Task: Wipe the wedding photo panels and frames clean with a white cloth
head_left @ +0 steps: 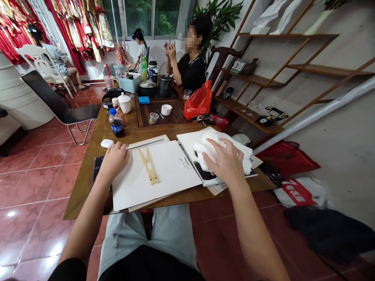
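Note:
My left hand [115, 160] rests at the left edge of a white sheet [170, 164], its fingers bent and lying on it. A white rounded case [107, 143] lies just beyond those fingers. On the sheet is a flat pale-yellow piece [149, 167] with two long prongs, an oval hole and an animal-face end. My right hand [227, 160] is curved over a clump of white fluffy stuffing [205, 150], thumb and fingers spread around it. Beneath the stuffing lies a white-and-black printed book or pad [187, 138].
A cola bottle [116, 124], white lidded cup [124, 104], small white bowl [166, 109] and red plastic bag [199, 102] stand farther back. A phone [97, 166] lies at left. Someone in black [191, 70] sits across the table. Shelves [260, 80] rise at right.

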A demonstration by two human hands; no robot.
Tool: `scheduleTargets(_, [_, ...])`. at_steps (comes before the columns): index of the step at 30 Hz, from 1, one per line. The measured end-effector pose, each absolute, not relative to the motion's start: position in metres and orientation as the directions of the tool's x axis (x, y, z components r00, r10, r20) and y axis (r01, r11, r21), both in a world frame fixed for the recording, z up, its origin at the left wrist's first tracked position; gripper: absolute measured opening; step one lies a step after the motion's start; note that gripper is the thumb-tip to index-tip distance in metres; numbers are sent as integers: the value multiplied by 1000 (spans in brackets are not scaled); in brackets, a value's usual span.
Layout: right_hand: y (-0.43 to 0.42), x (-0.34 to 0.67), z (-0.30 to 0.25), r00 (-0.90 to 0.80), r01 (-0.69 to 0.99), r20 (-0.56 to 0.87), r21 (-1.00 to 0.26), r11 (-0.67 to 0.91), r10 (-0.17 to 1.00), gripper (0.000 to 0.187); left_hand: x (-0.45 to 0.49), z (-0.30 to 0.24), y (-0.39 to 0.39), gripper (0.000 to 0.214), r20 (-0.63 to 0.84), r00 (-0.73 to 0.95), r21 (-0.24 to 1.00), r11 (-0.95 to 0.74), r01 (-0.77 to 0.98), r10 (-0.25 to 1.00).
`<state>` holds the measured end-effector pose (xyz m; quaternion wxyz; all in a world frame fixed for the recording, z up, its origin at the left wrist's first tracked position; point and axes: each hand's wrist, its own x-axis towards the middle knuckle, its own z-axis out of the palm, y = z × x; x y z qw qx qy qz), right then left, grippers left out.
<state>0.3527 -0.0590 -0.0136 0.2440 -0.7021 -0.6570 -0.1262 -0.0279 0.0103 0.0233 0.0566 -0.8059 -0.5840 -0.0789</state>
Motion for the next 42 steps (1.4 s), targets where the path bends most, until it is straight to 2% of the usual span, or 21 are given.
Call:
scheduleTargets(3, [-64,340,-2,-6,965,517,-220,139,856,42,-45,26,-10,33,246,250,-13,-255,967,936])
scheduleTargets(5, [-62,331,0,-109,941,454,-239,239,884,36,-57,24,-27,30,261,188,29,-202,979,947])
scheduleTargets(7, [-55,323,-1,-170,936,379,-227,270,910,35,-67,20,-45,32,223,78,106,-104,989,972])
scheduleTargets(9, [-46,317,-5,-182,948,320,-195,253,930,35,-74,15,-62,34,153,-6,165,-19,986,988])
scheduleTargets(15, [-23,313,-15,-177,969,135,-148,196,975,39,-76,9,-93,39,39,-47,430,26,902,998])
scheduleTargets(21, [-21,310,-20,-171,973,99,-142,184,980,37,-71,5,-100,46,-72,-68,576,97,812,995])
scheduleTargets(26, [-22,307,-23,-140,974,104,-166,155,985,35,-74,-1,-101,47,-100,-60,690,112,715,993])
scheduleTargets(34, [-25,320,-15,-58,923,186,-365,124,981,37,-77,8,-104,51,11,-113,836,53,546,994])
scheduleTargets(38, [-36,332,-1,-40,862,256,-479,163,966,42,-73,26,-101,49,126,-127,847,-40,529,984])
scheduleTargets(42, [-52,341,11,49,671,322,-712,208,946,42,-67,36,-94,43,278,-109,817,-175,550,954])
